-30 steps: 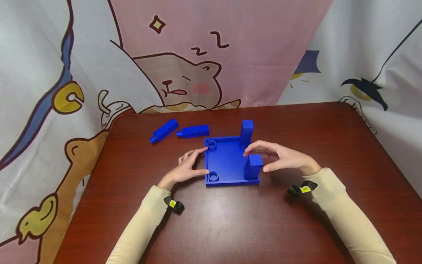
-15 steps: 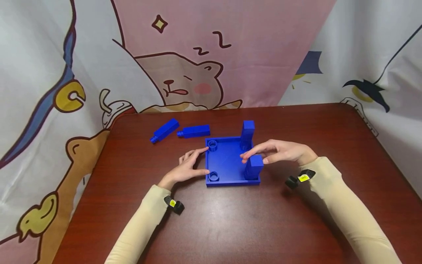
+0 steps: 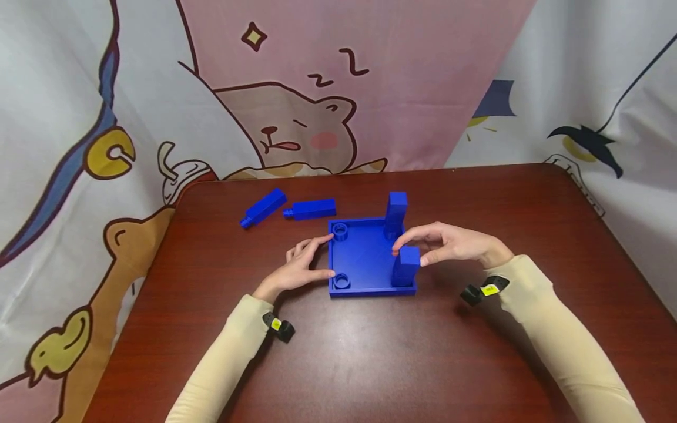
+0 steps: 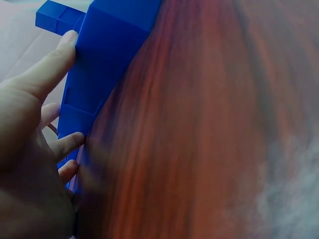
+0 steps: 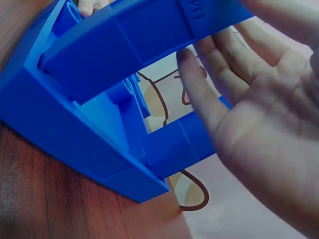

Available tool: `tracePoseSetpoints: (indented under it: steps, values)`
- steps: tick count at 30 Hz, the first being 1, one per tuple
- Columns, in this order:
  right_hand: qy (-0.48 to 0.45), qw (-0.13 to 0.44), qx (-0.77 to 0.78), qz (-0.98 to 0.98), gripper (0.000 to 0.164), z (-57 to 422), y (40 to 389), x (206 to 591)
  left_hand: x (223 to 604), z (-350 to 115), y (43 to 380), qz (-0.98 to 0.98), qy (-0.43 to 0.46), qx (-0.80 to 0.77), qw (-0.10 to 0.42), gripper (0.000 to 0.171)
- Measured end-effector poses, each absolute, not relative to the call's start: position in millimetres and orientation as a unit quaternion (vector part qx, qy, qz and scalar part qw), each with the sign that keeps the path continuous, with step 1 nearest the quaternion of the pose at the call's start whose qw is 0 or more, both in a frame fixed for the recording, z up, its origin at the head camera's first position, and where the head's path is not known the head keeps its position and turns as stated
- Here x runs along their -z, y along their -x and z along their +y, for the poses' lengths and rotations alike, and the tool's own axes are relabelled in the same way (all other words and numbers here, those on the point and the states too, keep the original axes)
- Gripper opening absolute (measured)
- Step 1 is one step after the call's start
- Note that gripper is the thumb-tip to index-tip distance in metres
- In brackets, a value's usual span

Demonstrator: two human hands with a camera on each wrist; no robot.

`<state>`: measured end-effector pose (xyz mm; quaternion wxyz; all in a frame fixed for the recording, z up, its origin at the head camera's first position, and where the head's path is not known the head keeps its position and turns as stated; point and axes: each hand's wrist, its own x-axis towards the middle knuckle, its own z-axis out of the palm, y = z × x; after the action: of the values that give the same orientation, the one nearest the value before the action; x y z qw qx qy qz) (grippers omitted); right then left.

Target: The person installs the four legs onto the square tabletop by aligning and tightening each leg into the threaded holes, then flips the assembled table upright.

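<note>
A blue square tray-like panel (image 3: 365,292) lies on the table, with a blue leg upright in each right-hand corner. My right hand (image 3: 457,244) pinches the top of the near leg (image 3: 406,270), thumb on its right side and fingers round its far left side. In the right wrist view that leg (image 5: 114,47) passes between thumb and fingers. The far leg (image 3: 395,217) stands behind the fingers. My left hand (image 3: 296,271) rests at the panel's left edge, thumb and index finger spread and touching it. Round sockets (image 3: 342,282) show in both left corners.
Two loose blue legs with threaded ends lie behind the panel: one leg slanted (image 3: 264,208), one leg nearly level (image 3: 313,209). The brown wooden table (image 3: 365,364) ends at the back against a printed cloth (image 3: 402,88).
My right hand has moved left and slightly up, its fingers going from apart to around the near leg's top. The left hand, panel and loose legs stay in place.
</note>
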<state>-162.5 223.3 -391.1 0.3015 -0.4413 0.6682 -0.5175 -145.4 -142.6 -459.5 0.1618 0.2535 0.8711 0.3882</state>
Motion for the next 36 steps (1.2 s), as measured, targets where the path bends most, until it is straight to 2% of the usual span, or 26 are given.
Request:
tracePoseSetpoints:
  steps: [9,26,36]
  values:
    - [0.457,0.285,0.525,0.659,0.041,220.6,164.7,391.7,458.6,-143.6,145.7,0.871,-0.264,-0.378,0.168,0.083]
    - [0.434,0.294,0.545,0.654,0.041,221.7,164.4,396.9,459.8,-141.9,145.6,0.875,-0.262,-0.374,0.162,0.081]
    - [0.42,0.272,0.533,0.682,0.045,225.6,158.3,398.0,457.0,-143.1,147.7,0.863,-0.243,-0.403,0.185,0.084]
